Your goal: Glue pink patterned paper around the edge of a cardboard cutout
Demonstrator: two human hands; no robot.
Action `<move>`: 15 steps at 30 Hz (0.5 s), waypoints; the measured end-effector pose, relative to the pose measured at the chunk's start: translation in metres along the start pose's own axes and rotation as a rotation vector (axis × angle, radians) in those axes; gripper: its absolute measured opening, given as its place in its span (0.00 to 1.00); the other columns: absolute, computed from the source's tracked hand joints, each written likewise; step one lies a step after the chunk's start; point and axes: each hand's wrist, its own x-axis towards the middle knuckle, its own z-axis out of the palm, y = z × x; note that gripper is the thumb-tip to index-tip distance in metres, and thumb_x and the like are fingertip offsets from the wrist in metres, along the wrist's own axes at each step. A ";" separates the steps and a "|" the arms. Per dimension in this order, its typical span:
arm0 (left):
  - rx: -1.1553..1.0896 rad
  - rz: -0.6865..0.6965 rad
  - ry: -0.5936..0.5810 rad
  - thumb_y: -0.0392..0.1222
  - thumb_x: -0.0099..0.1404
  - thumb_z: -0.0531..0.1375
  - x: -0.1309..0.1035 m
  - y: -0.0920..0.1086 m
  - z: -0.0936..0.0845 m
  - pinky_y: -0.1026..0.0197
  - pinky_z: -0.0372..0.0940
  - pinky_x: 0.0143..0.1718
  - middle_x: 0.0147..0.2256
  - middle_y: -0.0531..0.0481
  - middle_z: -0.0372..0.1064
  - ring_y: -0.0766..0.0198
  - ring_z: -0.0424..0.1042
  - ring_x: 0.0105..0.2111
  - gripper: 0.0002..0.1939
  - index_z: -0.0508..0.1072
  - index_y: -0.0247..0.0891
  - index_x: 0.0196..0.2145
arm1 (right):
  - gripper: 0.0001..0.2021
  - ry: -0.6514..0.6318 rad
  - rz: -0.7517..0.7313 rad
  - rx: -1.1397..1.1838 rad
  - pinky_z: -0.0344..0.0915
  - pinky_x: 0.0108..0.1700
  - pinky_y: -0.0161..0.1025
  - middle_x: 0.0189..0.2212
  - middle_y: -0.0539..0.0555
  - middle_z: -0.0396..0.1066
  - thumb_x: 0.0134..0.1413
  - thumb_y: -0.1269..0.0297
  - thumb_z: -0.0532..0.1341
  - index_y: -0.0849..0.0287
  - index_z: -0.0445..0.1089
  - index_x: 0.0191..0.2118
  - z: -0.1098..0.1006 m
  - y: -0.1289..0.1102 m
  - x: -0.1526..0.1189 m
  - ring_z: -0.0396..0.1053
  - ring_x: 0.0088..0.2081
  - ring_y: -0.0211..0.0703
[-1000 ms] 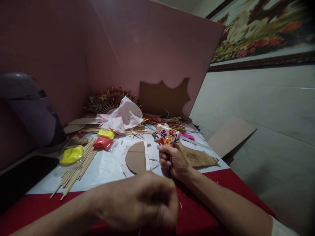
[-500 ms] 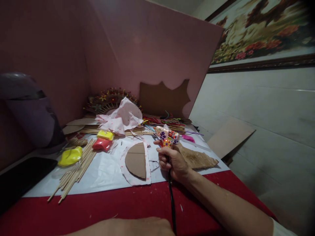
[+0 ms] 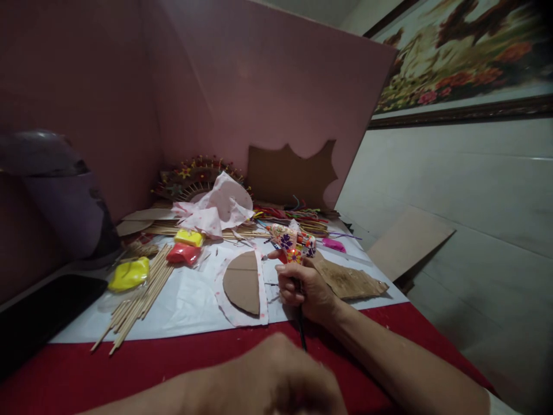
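My right hand (image 3: 305, 288) is wrapped round the handle of a hot glue gun (image 3: 294, 245) with a floral pattern, held up over the table. A small light glows on the gun, and its black cord (image 3: 302, 331) hangs down from the handle. Low in the view, my left hand (image 3: 289, 377) is blurred by motion in front of the cord; its fingers look bent, but what they hold is unclear. Left of the glue gun, a half-round piece of cardboard (image 3: 242, 282) lies on a larger piece of pink-dotted white fabric (image 3: 223, 302).
Thin wooden sticks (image 3: 138, 305), bagged yellow clay (image 3: 129, 274) and red clay (image 3: 184, 253) lie to the left, near a black flat object (image 3: 56, 305). Brown cardboard (image 3: 349, 279) is at right. Crumpled fabric (image 3: 216, 204) and a jagged cardboard piece (image 3: 289, 176) are behind.
My left hand has risen from the bottom edge and moved right, now covering the cord's lower part. My right hand still holds the glue gun in nearly the same place.
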 end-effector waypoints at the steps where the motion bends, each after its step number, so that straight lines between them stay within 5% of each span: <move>1: -0.046 -0.019 0.111 0.39 0.59 0.55 0.000 0.008 -0.006 0.67 0.54 0.21 0.21 0.56 0.58 0.69 0.57 0.20 0.09 0.62 0.39 0.21 | 0.13 0.003 -0.003 -0.001 0.40 0.15 0.27 0.11 0.39 0.55 0.45 0.67 0.62 0.60 0.68 0.40 0.000 0.000 0.000 0.41 0.11 0.26; 4: 0.026 0.027 0.519 0.42 0.65 0.49 -0.002 0.020 -0.029 0.66 0.56 0.25 0.22 0.54 0.58 0.68 0.57 0.23 0.13 0.66 0.38 0.25 | 0.11 0.014 -0.028 0.006 0.40 0.15 0.28 0.11 0.40 0.55 0.44 0.67 0.62 0.60 0.69 0.37 0.001 -0.001 -0.001 0.42 0.11 0.27; 6: 0.060 0.059 0.663 0.46 0.65 0.49 -0.002 0.019 -0.043 0.66 0.52 0.21 0.18 0.56 0.54 0.68 0.54 0.19 0.15 0.63 0.39 0.23 | 0.10 0.021 -0.044 0.022 0.39 0.14 0.29 0.11 0.40 0.55 0.44 0.67 0.62 0.61 0.69 0.36 0.001 -0.001 0.000 0.42 0.11 0.27; 12: 0.035 0.068 0.827 0.52 0.64 0.52 0.003 0.008 -0.060 0.66 0.44 0.16 0.15 0.59 0.48 0.72 0.48 0.15 0.23 0.54 0.39 0.16 | 0.11 0.032 -0.068 0.052 0.40 0.14 0.27 0.12 0.39 0.54 0.43 0.66 0.63 0.59 0.69 0.37 0.001 -0.002 0.000 0.41 0.11 0.25; 15: 0.051 0.071 0.908 0.49 0.64 0.54 0.003 0.003 -0.061 0.67 0.47 0.17 0.13 0.58 0.51 0.73 0.51 0.14 0.24 0.56 0.38 0.14 | 0.10 0.017 -0.069 0.048 0.40 0.15 0.27 0.12 0.40 0.55 0.44 0.67 0.62 0.60 0.69 0.36 0.002 -0.002 -0.001 0.43 0.11 0.25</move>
